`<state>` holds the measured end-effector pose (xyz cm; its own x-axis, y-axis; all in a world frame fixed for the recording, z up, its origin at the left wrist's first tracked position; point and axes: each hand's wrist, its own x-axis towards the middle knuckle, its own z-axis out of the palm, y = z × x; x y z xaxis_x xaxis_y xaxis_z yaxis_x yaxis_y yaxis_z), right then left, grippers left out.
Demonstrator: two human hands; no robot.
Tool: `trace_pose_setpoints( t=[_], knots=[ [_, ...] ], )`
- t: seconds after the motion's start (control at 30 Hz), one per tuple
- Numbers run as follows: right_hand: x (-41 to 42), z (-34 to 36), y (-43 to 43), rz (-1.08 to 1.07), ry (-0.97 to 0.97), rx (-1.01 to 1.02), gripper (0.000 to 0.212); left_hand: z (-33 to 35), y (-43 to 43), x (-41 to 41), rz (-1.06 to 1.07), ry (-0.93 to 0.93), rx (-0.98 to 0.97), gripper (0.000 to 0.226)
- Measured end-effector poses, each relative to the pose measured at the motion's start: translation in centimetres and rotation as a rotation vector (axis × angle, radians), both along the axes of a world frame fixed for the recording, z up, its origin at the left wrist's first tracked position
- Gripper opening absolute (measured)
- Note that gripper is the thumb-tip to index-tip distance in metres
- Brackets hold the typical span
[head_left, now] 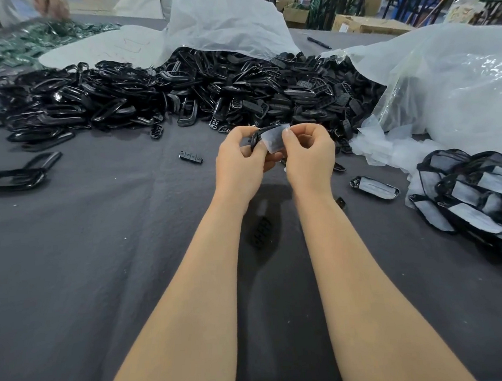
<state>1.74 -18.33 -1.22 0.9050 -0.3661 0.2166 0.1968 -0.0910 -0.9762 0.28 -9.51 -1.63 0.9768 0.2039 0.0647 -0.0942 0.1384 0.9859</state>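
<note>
My left hand (238, 158) grips a black plastic shell part (258, 135) above the middle of the grey cloth-covered table (99, 262). My right hand (310, 152) pinches a small translucent white film piece (272, 139) against that part. Most of the part is hidden behind my fingers. A big heap of black plastic frames and button pads (176, 91) lies just beyond my hands.
Wrapped finished parts (478, 199) are stacked at the right, one wrapped piece (374, 186) lying apart. Loose film sheets (390, 146) and a clear plastic bag (460, 83) sit behind them. Single black parts (191, 157) and frames (17, 175) lie left. Another person's hand (50, 7) works at far left.
</note>
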Motion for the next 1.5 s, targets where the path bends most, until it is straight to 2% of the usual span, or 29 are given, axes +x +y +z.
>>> trace_pose_setpoints(
  t=[0.1,0.23,0.57,0.77,1.03,1.23,1.5],
  knots=[
    [0.10,-0.07,0.17,-0.007,0.024,0.119,0.018,0.17,-0.11,-0.17,-0.025,0.009,-0.023,0.019],
    [0.54,0.06,0.08,0.076,0.107,0.286,0.012,0.28,-0.06,-0.26,-0.027,0.014,-0.038,0.019],
    [0.38,0.33,-0.15,0.116,0.167,0.377,0.011,0.38,-0.13,-0.38,-0.068,0.034,-0.051,0.017],
    [0.15,0.27,-0.01,0.147,0.194,0.372,0.018,0.40,-0.30,-0.43,-0.067,0.035,-0.060,0.017],
    [0.28,0.57,-0.50,0.173,0.240,0.380,0.016,0.49,-0.16,-0.50,-0.073,0.023,-0.062,0.017],
    [0.55,0.17,-0.27,0.108,0.167,0.182,0.011,0.43,-0.11,-0.50,-0.059,0.014,-0.033,0.019],
    [0.58,-0.10,-0.16,0.076,0.151,0.150,0.015,0.51,-0.39,-0.35,-0.013,0.028,-0.062,0.015]
  ],
)
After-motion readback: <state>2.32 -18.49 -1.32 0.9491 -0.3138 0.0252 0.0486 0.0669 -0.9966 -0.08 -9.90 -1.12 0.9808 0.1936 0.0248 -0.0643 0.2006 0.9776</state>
